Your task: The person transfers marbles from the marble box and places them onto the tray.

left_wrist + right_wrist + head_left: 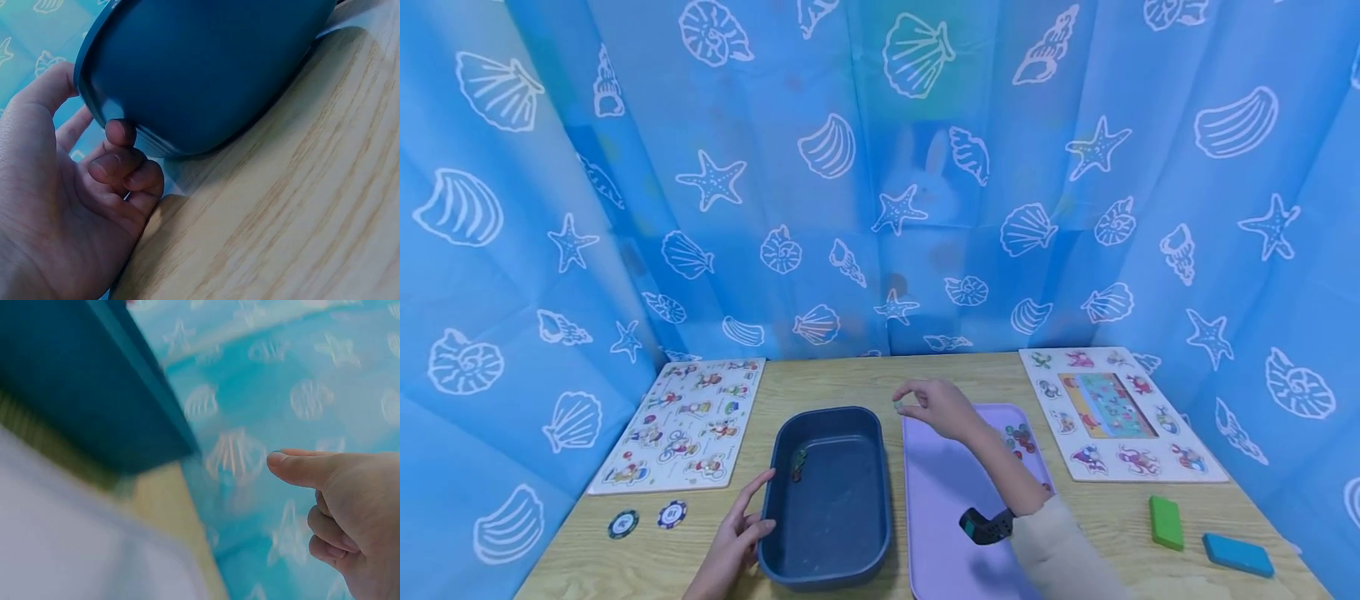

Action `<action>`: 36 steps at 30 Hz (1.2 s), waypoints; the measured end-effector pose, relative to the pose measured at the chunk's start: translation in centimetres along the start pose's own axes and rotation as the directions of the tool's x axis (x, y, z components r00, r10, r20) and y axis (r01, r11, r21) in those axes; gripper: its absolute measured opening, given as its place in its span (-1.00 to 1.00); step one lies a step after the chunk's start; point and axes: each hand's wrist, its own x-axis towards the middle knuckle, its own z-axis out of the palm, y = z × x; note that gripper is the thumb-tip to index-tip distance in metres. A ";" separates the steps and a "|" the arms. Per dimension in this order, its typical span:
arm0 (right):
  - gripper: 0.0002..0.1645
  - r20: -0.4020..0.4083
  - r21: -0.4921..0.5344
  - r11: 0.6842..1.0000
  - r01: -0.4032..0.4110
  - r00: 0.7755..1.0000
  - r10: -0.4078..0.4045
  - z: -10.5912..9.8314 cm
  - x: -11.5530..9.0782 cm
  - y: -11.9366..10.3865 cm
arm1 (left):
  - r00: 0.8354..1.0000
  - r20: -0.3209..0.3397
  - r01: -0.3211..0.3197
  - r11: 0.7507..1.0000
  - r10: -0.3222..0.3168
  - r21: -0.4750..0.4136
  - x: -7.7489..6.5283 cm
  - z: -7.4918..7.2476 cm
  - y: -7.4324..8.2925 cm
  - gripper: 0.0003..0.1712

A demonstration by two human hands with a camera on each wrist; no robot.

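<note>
A dark blue rectangular basin (827,500) stands on the wooden table. At its left side my left hand (736,529) holds the rim: thumb and index finger reach onto the edge, while the other fingers curl against the outer wall, as the left wrist view shows. My right hand (936,407) is raised over the far end of a lilac tray (947,500), pinching a small green marble (898,405) between thumb and index finger. Several green and red marbles (1021,437) lie at the tray's right side. A few more marbles (799,464) sit along the basin's left inner wall.
A picture puzzle board (688,421) lies at the left, with two poker chips (672,514) before it. Another puzzle board (1120,417) is at the back right. A green block (1166,522) and a blue block (1237,555) lie near the right edge. A shell-patterned curtain (865,192) surrounds the table.
</note>
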 end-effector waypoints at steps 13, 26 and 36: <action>-0.83 0.029 -0.049 0.988 -0.149 0.988 0.150 1.2 -6.5 7.3 | 1.000 0.003 -0.009 1.000 0.009 -0.015 -0.2 0.0 0.1 -0.24; -0.79 0.000 -0.032 0.992 -0.122 0.993 0.122 1.5 -7.2 7.2 | 1.000 -0.016 -0.006 1.000 0.006 -0.002 -0.1 0.3 0.0 -0.27; -0.77 0.005 0.110 0.993 -0.043 0.999 0.043 1.3 -2.9 0.6 | 1.000 -0.009 -0.004 1.000 0.004 -0.014 -0.2 0.3 0.0 -0.28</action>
